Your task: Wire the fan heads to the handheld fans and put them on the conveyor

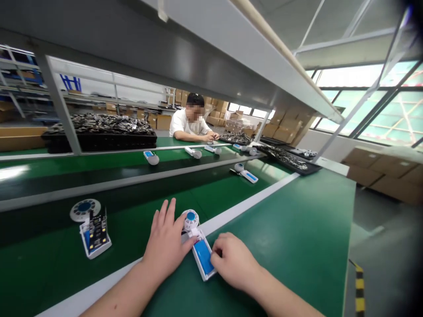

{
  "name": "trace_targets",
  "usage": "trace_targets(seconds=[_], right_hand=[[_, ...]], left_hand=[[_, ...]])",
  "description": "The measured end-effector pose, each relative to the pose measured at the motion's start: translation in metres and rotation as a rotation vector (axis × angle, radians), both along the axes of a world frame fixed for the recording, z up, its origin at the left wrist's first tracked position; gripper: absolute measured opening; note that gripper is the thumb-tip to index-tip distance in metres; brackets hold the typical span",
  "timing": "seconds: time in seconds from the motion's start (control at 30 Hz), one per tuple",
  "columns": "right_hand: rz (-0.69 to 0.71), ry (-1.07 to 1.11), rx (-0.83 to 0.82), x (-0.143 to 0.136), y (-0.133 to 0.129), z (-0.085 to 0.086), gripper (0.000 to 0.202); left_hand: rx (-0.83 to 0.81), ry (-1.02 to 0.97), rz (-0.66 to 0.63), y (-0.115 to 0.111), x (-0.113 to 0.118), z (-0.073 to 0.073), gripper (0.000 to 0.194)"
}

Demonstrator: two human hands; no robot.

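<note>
Device: the white device (207, 276) lay at your 12 o'clock, blue insert (203, 255) face up, probably for access.
Left hand: your left hand (165, 246) had its fingers loosely spread, thumb and index against the device, likely steadying it.
Right hand: your right hand (234, 259) was curled at the insert's edge; any pinch, can't tell.
Surface: green tabletop (291, 229), pale strip (247, 203); open unit (95, 237) at 10.
Room: co-worker (190, 123) at 12, dark tray (291, 163) at 1, windows (386, 99) at 2.
</note>
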State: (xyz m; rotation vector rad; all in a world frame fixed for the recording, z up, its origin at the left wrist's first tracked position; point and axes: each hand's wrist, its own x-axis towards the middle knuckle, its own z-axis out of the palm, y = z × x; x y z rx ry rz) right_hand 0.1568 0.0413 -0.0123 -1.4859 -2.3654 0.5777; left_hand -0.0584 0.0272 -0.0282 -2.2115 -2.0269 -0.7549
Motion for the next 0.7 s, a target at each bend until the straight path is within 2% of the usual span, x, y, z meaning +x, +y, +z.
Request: trace_targets(seconds=[0.1, 0.17, 0.23, 0.33, 0.47, 0.53, 0.63, 0.7], right_hand=[[0.002, 0.005, -0.032, 0.000, 0.004, -0.001, 0.011], [-0.071, 0.103, -0.058, -0.003, 0.011, -0.004, 0.011], [-0.125, 0.202, -0.057, -0.009, 0.021, -0.008, 0.023], [-0.108, 0.284, -0.049, -0.018, 0.034, -0.015, 0.022], [-0.080, 0.368, -0.047, -0.023, 0.042, -0.020, 0.018], [-0.057, 0.424, -0.039, -0.020, 0.040, -0.019, 0.013], [0.013, 0.544, -0.020, -0.013, 0.035, -0.019, 0.009], [0.025, 0.594, -0.056, -0.010, 0.032, -0.021, 0.007]], left_hand=[[-0.160, 0.073, -0.253, 0.006, -0.014, -0.002, 0.096], [-0.245, 0.102, -0.382, 0.011, -0.024, -0.003, 0.108], [-0.242, 0.137, -0.402, 0.014, -0.029, -0.002, 0.095], [-0.165, 0.180, -0.420, 0.014, -0.027, 0.000, 0.063], [-0.104, 0.144, -0.445, 0.012, -0.020, 0.001, 0.054], [-0.094, 0.097, -0.382, 0.011, -0.018, 0.002, 0.048], [-0.086, 0.007, -0.215, 0.010, -0.016, 0.006, 0.040], [-0.121, -0.074, -0.193, 0.007, -0.014, 0.010, 0.037]])
